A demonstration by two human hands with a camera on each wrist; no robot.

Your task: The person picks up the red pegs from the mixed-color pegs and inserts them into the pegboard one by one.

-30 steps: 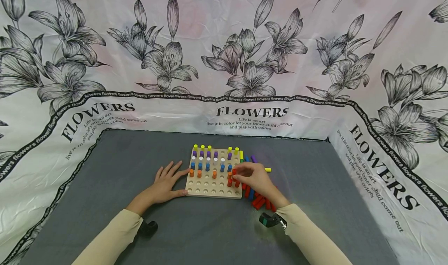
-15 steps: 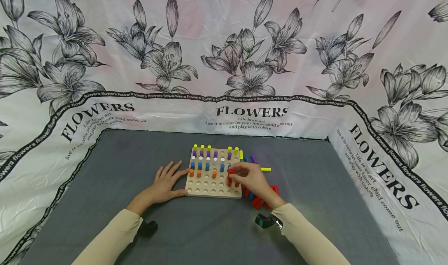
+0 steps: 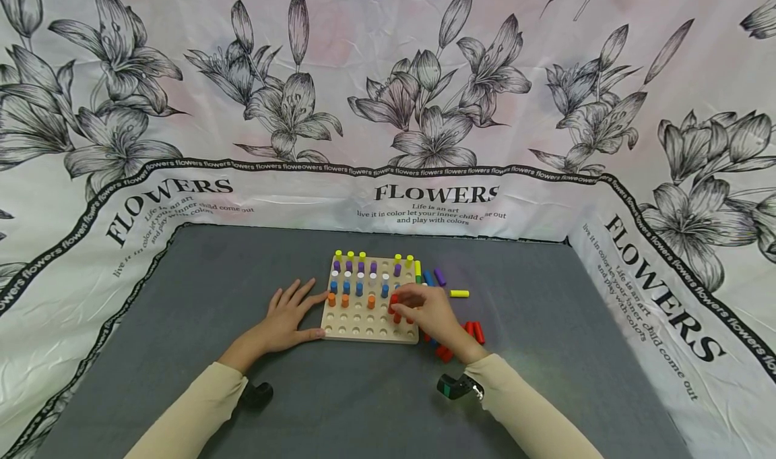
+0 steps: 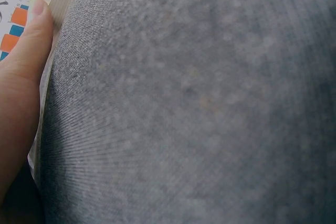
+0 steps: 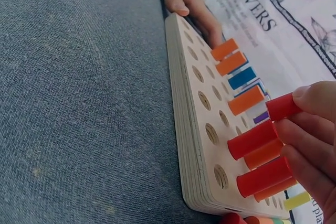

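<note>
Red peg in the right hand's pinch above the pegboard; left hand at rest against the edge

The wooden pegboard (image 3: pixel 358 322) lay flat on the grey cloth (image 3: pixel 545 351), between the two hands; its left edge was met by the left hand (image 3: pixel 289 323), palm down, fingers straight and spread, grasping nothing; the left wrist view showed the thumb along the board's side.

The right hand (image 3: pixel 433 309) pinched a red peg (image 5: pixel 282 107) between thumb and finger, over the right part of the board; two standing red pegs (image 5: pixel 252 140) were seated just below it, with orange pegs (image 5: pixel 246 100) in the row behind; whether the held peg touched the nearer standing one could not be told.

Farther back stood rows of blue, white, purple and yellow pegs, each with gaps or partly hidden by the hand; at the board's right lay a loose blue peg (image 3: pixel 429 278), a loose purple peg (image 3: pixel 440 277), a loose yellow peg (image 3: pixel 459 294) and several loose red pegs (image 3: pixel 475 331), some of these behind the wrist; a flower-printed backdrop (image 3: pixel 333 34) rose beyond the cloth.
</note>
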